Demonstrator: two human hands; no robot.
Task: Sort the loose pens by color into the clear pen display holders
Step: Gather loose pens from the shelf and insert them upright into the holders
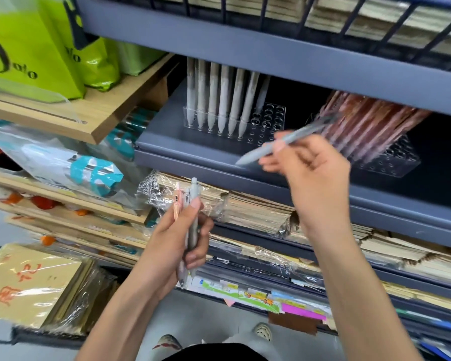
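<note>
Grey pen (258,153): pinched between fingertips of right hand (315,170), blurred, tip pointing down-left, held in front of grey shelf (162,142). Loose pens (193,195), grey plus one pink: gripped upright in left hand (172,246), below shelf. Clear holder (268,121) on shelf: row of grey pens (223,97) standing. Second clear holder (391,162), further right: pink pens (370,118), leaning.

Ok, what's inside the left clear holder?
Six pale grey pens stand tip-down in the front row of the clear plastic holder; any behind them are mostly hidden. Right-hand holes are empty.
</note>
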